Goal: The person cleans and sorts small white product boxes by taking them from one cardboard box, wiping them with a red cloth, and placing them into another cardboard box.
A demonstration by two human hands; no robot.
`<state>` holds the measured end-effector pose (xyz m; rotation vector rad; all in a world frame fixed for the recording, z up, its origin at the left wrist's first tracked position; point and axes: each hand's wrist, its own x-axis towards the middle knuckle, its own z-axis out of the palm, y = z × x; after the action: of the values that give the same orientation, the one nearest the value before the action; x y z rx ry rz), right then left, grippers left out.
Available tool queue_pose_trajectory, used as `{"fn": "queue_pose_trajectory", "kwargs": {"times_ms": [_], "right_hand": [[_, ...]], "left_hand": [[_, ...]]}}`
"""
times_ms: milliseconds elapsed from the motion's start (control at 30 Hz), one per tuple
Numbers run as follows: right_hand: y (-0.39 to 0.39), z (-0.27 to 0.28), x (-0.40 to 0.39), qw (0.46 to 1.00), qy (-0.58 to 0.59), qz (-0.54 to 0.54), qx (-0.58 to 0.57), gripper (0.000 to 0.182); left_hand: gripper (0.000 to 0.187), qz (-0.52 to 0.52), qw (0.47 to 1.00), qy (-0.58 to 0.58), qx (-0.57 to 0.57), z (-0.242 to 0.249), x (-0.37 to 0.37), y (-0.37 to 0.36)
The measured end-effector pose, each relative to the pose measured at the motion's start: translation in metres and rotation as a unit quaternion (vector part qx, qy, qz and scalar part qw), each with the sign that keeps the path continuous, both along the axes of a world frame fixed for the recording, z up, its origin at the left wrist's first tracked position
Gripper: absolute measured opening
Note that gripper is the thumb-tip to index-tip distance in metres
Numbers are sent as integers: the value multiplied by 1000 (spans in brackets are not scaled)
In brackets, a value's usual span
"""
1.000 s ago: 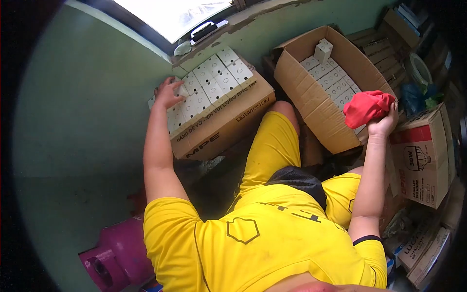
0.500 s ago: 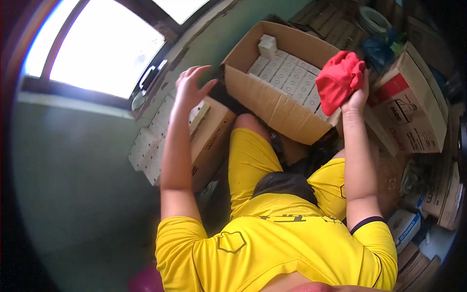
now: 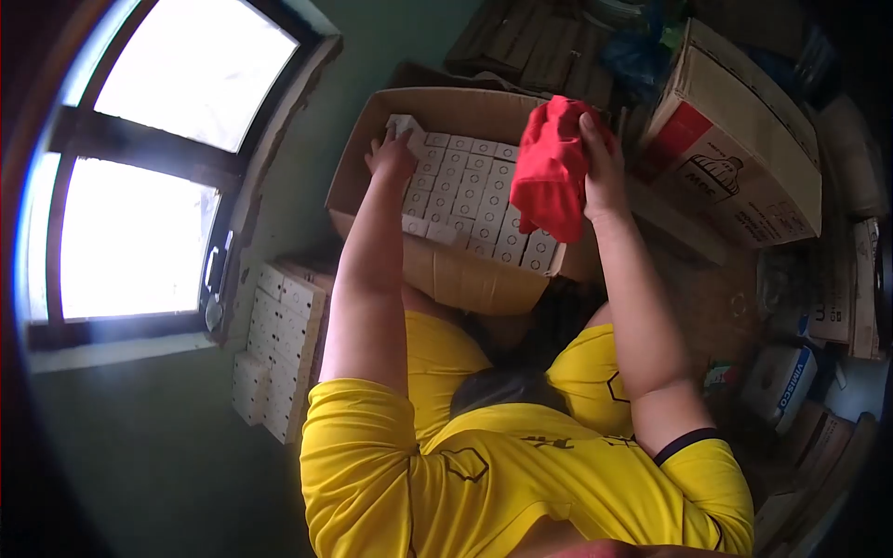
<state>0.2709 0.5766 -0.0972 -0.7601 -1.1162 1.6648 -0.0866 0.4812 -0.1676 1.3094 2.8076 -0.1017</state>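
An open cardboard box [image 3: 465, 279] in front of me holds rows of small white boxes [image 3: 470, 200]. My left hand [image 3: 391, 155] reaches into its far left corner and closes on one small white box [image 3: 405, 126] that stands above the rows. My right hand [image 3: 603, 163] holds a red cloth [image 3: 551, 167] over the right side of the open box.
A second carton topped with white boxes [image 3: 279, 349] sits at my left under a bright window [image 3: 158, 158]. Stacked cartons, one with a red panel [image 3: 735, 149], crowd the right side, with smaller boxes [image 3: 781, 381] below them. My yellow-clad legs fill the floor between.
My view swung right and my left hand left the left carton, crossed over and reached into the open box. My right hand kept the red cloth and moved over the box.
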Motion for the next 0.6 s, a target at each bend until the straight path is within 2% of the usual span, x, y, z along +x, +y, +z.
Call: {"fn": "queue_pose_trajectory", "kwargs": {"times_ms": [100, 133, 167, 233, 300, 400, 433, 533, 567, 600], "right_hand": [[2, 3, -2, 999, -28, -35, -7, 60], [3, 5, -3, 998, -36, -44, -9, 62], [4, 7, -2, 999, -35, -32, -15, 61], [2, 15, -4, 998, 28, 6, -58, 59], [-3, 28, -11, 978, 152, 58, -128, 58], [-8, 43, -20, 950, 242, 92, -175, 56], [-8, 44, -20, 945, 253, 125, -168, 56], [-13, 52, -21, 934, 286, 129, -173, 56], [-16, 58, -19, 945, 254, 125, -161, 56], [-14, 55, -20, 931, 303, 134, -154, 53]], "left_hand": [[56, -61, 990, -14, 127, -43, -33, 2], [55, -82, 981, -29, 176, -43, -33, 4], [53, -74, 981, -14, 179, -43, -32, 10], [50, -54, 981, 16, 184, -39, -28, 9], [45, -41, 990, 34, 127, -31, -22, 9], [40, -35, 996, 57, 64, -18, -18, 13], [38, -36, 996, 62, 45, -18, -15, 14], [35, -69, 993, 70, 62, -13, -10, 8], [38, -79, 993, 73, 55, -8, -5, 4], [42, -87, 992, 79, 48, 0, -1, -2]]}}
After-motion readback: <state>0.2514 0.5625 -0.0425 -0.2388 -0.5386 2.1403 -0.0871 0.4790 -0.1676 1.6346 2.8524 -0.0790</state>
